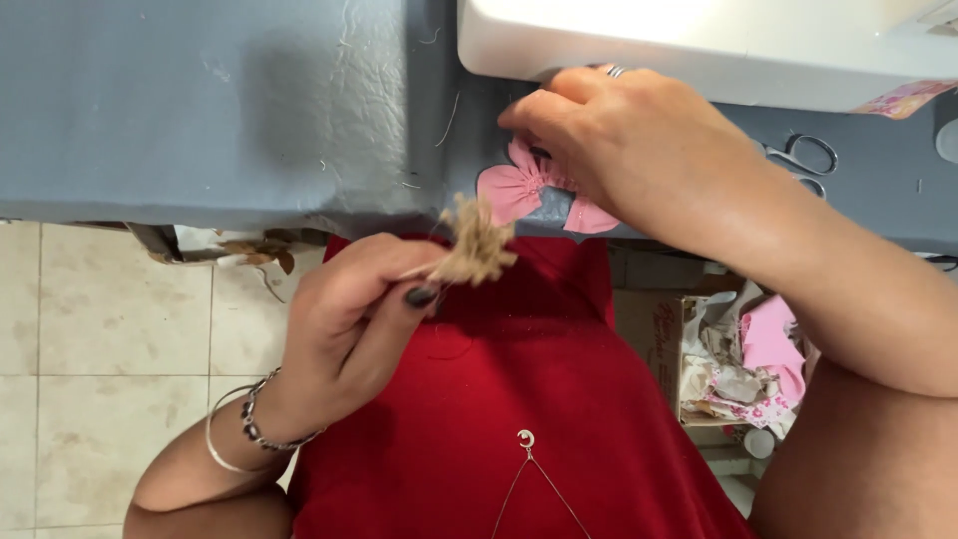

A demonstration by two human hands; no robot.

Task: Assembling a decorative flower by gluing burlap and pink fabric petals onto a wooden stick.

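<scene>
My left hand (354, 319) is closed around a small frayed tuft of tan jute-like fibre (475, 246), pinched between thumb and fingers just off the near edge of the grey table (220, 110). My right hand (609, 135) rests on a gathered pink fabric piece (511, 190) lying on the table, fingertips pressing its upper part; the hand covers the fabric's middle. A ring shows on one finger. The tuft hangs close below the pink fabric, apart from it.
A white sewing machine base (699, 45) sits at the table's back right. Scissors (806, 160) lie on the table to the right of my hand. A cardboard box of fabric scraps (743, 359) stands on the tiled floor (100, 329) beside my red garment (519, 399).
</scene>
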